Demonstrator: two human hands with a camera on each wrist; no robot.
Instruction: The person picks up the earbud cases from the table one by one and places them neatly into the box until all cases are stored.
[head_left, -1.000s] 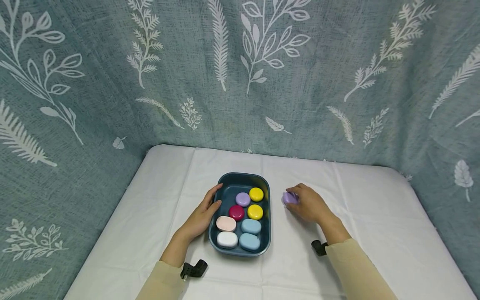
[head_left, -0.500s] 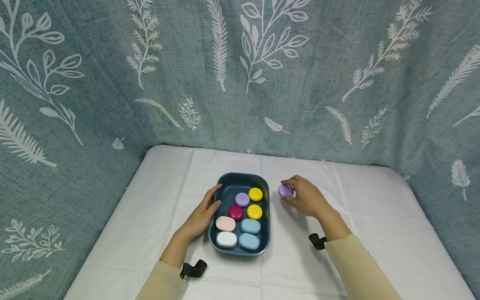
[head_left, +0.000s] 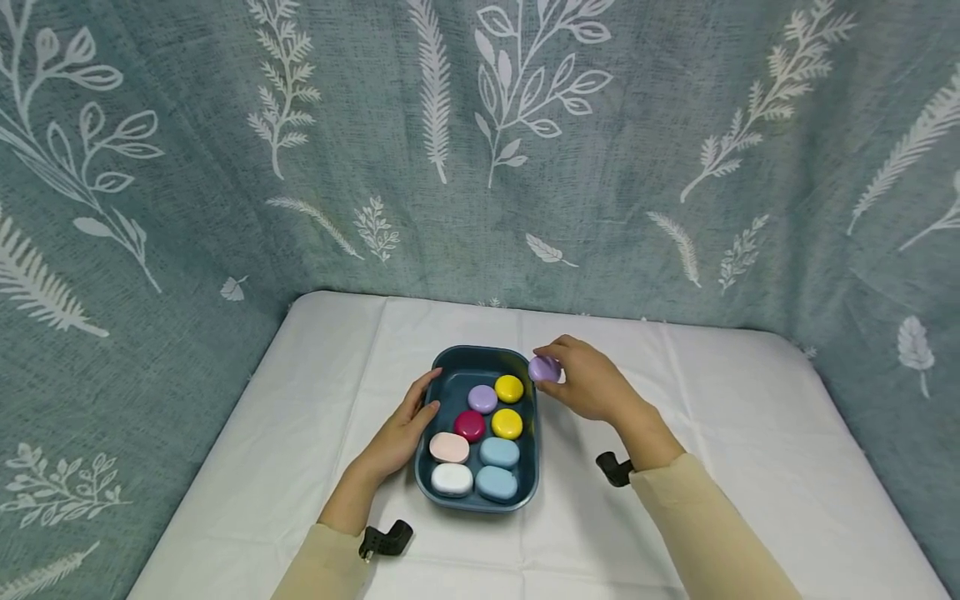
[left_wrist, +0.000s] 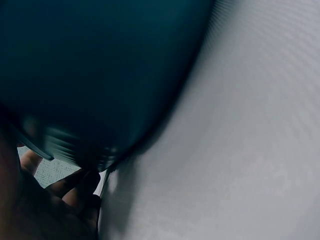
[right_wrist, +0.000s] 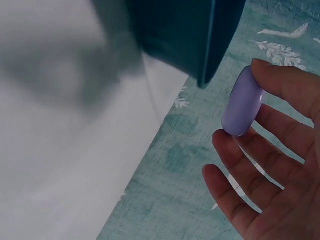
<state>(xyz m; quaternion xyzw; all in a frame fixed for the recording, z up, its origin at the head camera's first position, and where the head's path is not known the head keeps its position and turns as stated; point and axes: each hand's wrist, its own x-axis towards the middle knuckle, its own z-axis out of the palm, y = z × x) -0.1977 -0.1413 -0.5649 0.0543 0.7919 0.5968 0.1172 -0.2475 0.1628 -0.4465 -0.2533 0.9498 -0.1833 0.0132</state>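
Observation:
In the head view my right hand pinches a round purple soap between thumb and fingers, held up at the right rim of a dark blue tray. The right wrist view shows this smooth purple soap edge-on, with other fingers spread below it. My left hand grips the tray's left side, thumb and a fingertip at the rim. Inside the tray lie another purple soap, yellow soaps, a red one, and oval pink, white and light blue soaps.
A white cloth covers the table beneath the tray. Behind and beside it hangs a blue-green curtain with white leaf prints. A black camera mount sits on each wrist. The tray's far end, beyond the soaps, shows bare floor.
My right hand has lifted the purple soap off the cloth and carried it left and away from me, up to the tray's right rim. The left hand and tray have stayed put.

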